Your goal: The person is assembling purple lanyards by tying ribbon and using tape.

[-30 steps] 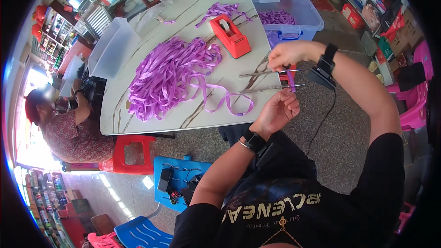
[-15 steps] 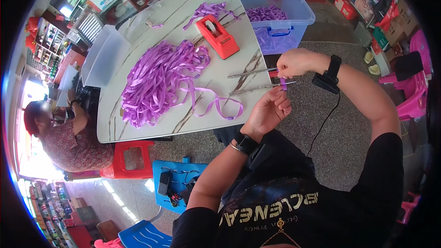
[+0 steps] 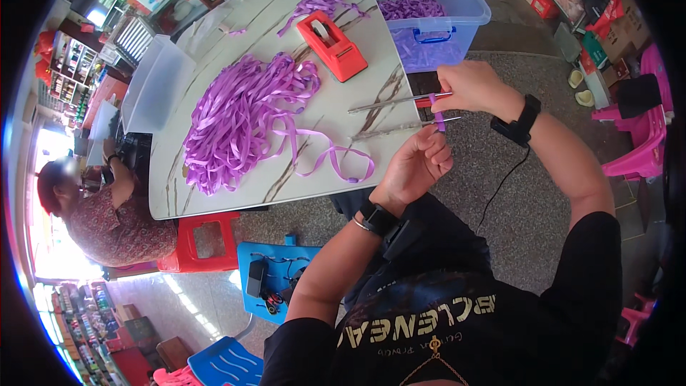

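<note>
Two thin metal rods, an upper rod (image 3: 393, 104) and a lower rod (image 3: 400, 128), stick out past the table's right edge. A short purple ribbon strip (image 3: 439, 116) spans their pointed ends. My right hand (image 3: 473, 87) is closed at the upper rod's tip, by the strip's upper end; its fingertips are partly hidden. Below the lower rod, my left hand (image 3: 420, 159) has curled fingers, with thumb and forefinger pinching the strip's lower end. A large heap of purple ribbon (image 3: 239, 125) lies on the table, one loose loop trailing toward my left hand.
On the marble-patterned table (image 3: 279, 18) stand a red tape dispenser (image 3: 333, 48) and a smaller ribbon pile (image 3: 320, 4). A clear bin (image 3: 446, 36) holding purple ribbon stands beyond. A seated person (image 3: 107, 218) is at left, near a red stool (image 3: 207, 243) and a blue stool (image 3: 261, 300).
My right hand has moved up from the lower rod toward the upper rod's tip. The strip now shows stretched across both rods. My left hand stays nearly in place; the view has shifted slightly.
</note>
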The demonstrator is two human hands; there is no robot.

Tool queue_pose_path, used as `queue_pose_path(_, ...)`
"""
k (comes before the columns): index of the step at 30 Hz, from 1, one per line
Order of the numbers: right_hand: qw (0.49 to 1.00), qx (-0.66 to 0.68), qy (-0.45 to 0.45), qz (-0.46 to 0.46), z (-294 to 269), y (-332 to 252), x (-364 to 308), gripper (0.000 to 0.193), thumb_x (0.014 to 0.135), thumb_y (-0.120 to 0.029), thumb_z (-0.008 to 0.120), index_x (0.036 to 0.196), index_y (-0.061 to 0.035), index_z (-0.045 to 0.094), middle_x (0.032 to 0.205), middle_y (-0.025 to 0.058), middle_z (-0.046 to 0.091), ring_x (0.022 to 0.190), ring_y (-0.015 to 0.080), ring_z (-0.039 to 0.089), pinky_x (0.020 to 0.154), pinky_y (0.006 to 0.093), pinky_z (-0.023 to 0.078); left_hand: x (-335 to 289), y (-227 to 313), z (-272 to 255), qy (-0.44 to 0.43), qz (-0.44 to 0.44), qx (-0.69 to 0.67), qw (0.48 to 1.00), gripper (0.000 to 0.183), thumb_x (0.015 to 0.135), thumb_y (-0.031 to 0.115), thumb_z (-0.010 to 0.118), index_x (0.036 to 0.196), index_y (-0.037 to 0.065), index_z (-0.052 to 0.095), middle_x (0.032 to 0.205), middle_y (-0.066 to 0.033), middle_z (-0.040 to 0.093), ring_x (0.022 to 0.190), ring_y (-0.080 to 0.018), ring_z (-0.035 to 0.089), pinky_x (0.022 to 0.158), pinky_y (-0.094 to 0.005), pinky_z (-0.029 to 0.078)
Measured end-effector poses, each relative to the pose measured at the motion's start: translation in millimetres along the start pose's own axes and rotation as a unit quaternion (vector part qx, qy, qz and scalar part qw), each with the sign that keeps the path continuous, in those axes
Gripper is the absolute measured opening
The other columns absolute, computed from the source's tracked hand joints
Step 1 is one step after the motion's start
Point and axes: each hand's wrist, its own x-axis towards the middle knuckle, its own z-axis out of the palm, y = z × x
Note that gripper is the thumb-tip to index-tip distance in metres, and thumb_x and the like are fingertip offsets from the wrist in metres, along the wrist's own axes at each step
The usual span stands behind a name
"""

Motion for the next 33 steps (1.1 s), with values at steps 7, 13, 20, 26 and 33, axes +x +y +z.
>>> queue_pose_path(7, 0.638, 0.755, 0.025, 0.150, 115.2, 39.8, -19.4, 0.022, 0.088, -0.033, 0.052, 0.093, -0.0110, 0.056, 0.065, -0.0082, 0.044, 0.054, 0.0022, 0.039, 0.047, 0.0176, 0.030, 1.9, -2.1, 3.8, 0.005, -0.011, -0.021, 1.000, 0.008, 0.080, 0.009, 0.046, 0.081, 0.010, 0.038, 0.064, 0.0025, 0.033, 0.061, -0.0098, 0.036, 0.065, -0.0244, 0.036)
queue_pose_path(13, 0.331, 0.939, -0.051, 0.084, 138.4, -14.9, -9.1, 0.024, 0.090, -0.024, 0.047, 0.108, -0.0084, 0.053, 0.078, -0.0025, 0.053, 0.059, 0.0042, 0.046, 0.051, 0.0179, 0.037, -1.5, 4.0, 8.5, 0.035, -0.021, 0.000, 0.999, 0.009, 0.079, 0.008, 0.045, 0.087, 0.009, 0.040, 0.064, 0.0023, 0.032, 0.061, -0.0093, 0.035, 0.065, -0.0241, 0.035)
queue_pose_path(20, 0.258, 0.966, -0.005, -0.025, 154.7, -30.6, -2.9, 0.020, 0.091, -0.018, 0.045, 0.109, -0.0087, 0.048, 0.090, 0.0027, 0.056, 0.073, 0.0090, 0.054, 0.062, 0.0213, 0.044, 0.0, 1.4, 3.5, 0.004, -0.017, -0.006, 1.000, 0.013, 0.079, 0.008, 0.045, 0.092, 0.007, 0.041, 0.064, 0.0024, 0.032, 0.060, -0.0089, 0.035, 0.065, -0.0237, 0.035)
queue_pose_path(26, 0.205, 0.975, -0.078, -0.027, 168.1, -18.4, -1.4, 0.013, 0.090, -0.019, 0.049, 0.099, -0.0102, 0.050, 0.086, 0.0007, 0.055, 0.072, 0.0081, 0.054, 0.060, 0.0206, 0.044, 1.0, 1.9, 5.6, 0.009, -0.019, 0.001, 1.000, 0.012, 0.079, 0.008, 0.044, 0.091, 0.008, 0.041, 0.064, 0.0023, 0.032, 0.061, -0.0090, 0.035, 0.066, -0.0241, 0.036)
queue_pose_path(33, 0.324, 0.941, -0.087, 0.046, 136.9, -8.1, -8.9, 0.012, 0.088, -0.022, 0.053, 0.087, -0.0099, 0.054, 0.071, -0.0033, 0.051, 0.060, 0.0037, 0.050, 0.052, 0.0177, 0.039, 0.9, 2.8, 0.6, 0.008, -0.020, -0.015, 1.000, 0.013, 0.079, 0.008, 0.045, 0.092, 0.007, 0.042, 0.064, 0.0019, 0.033, 0.061, -0.0099, 0.036, 0.067, -0.0253, 0.037)
